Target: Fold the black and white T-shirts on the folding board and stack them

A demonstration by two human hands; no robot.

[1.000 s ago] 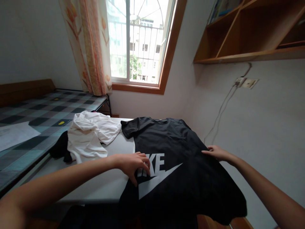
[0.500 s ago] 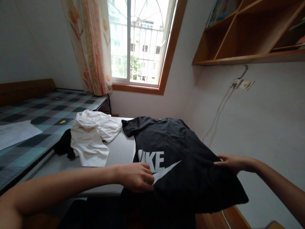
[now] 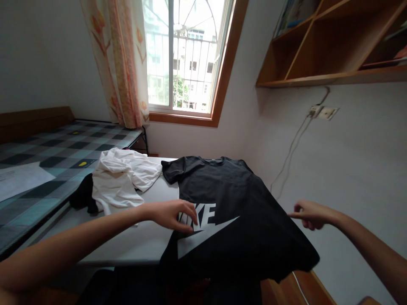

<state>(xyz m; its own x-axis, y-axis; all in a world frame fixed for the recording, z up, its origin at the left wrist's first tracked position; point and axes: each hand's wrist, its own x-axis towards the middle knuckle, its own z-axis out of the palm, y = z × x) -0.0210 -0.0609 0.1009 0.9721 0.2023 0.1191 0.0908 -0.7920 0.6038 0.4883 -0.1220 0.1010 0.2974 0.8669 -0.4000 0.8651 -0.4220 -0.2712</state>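
The left hand [image 3: 176,214] lets go, thumb and fingers parted by the lettering [image 3: 208,215], so the swoosh [image 3: 202,240] shows whole! The black shirt [image 3: 248,190] spreads across the bench [image 3: 127,245], hem overhanging; right hand [image 3: 313,214] at its edge, grip unclear.

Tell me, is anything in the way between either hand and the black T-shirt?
Nothing visible: the left hand is over the black T-shirt, the right hand is at its edge, and the white garment lies off to the left.
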